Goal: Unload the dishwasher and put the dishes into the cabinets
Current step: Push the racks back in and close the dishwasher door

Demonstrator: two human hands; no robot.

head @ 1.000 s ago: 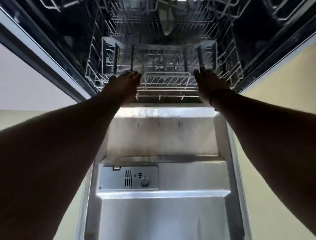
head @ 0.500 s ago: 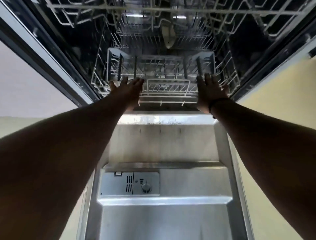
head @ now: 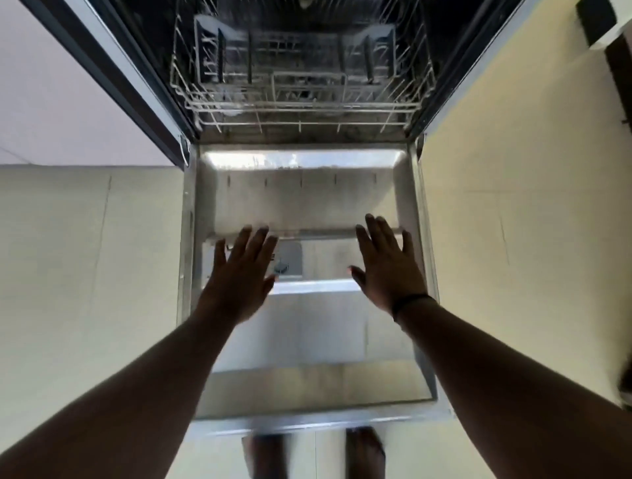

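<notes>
now both hands float above the lowered dishwasher door (head: 307,345), palms down, fingers spread and straight, holding nothing. the left hand (head: 239,277) hangs over the door's left half, over the detergent compartment (head: 290,260); the right hand (head: 390,270), with a dark band at its wrist, hangs over the right half, its fingertips near the door's right edge. whether either palm touches the steel i cannot tell; both look blurred.

the lower rack (head: 301,92) sits inside the tub, past the door's hinge edge, straight ahead of both hands and well apart from them. its long front rail runs crosswise, parallel to the hinge edge, and its middle falls between the two hands, so neither hand is plainly nearer. the rack looks bare of dishes in front; one pale shape (head: 304,3) shows at the very top of the view, deep in the tub, too cut off to name.

my guess is the unloading is about done. closing the door would mean reaching back to its near edge, by the person's feet (head: 364,451); another dish would mean reaching forward across the whole door.
</notes>
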